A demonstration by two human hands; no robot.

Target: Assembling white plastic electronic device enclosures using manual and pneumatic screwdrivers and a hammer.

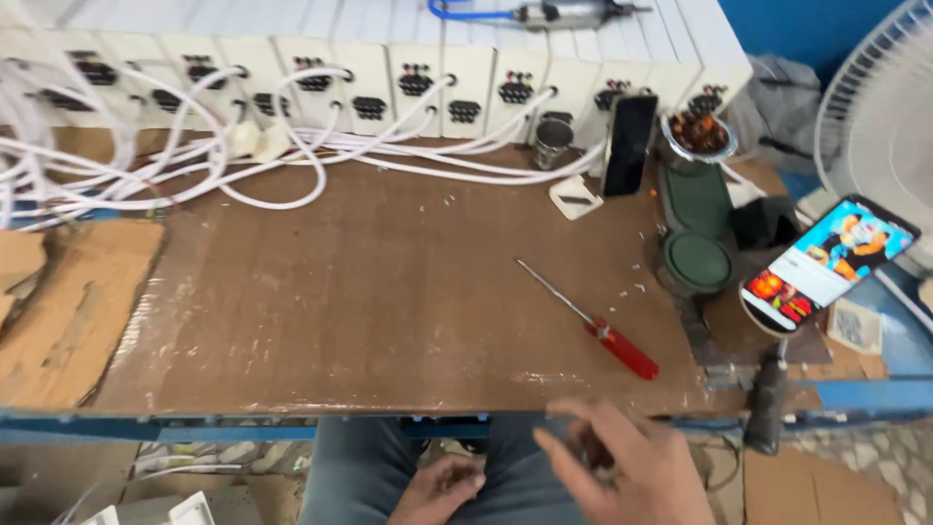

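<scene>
both hands sit low at the bench's near edge in the head view. right hand (632,467) is blurred, fingers loosely curled, touching nothing i can make out; left hand (439,488) rests half-curled on the lap, empty as far as i can tell. red-handled screwdriver (595,325) lies just beyond on the brown benchtop (369,292); a careless sweep could roll it off.

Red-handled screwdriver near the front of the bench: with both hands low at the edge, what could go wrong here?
1. The red-handled screwdriver lies loose near the front edge; the right hand, blurred at that edge, might knock it off.
2. The lit phone leans propped at the bench's right side and may topple if bumped.
3. The white cables sprawl loosely across the back and could snag a reaching hand. The left hand rests in the lap.
</scene>
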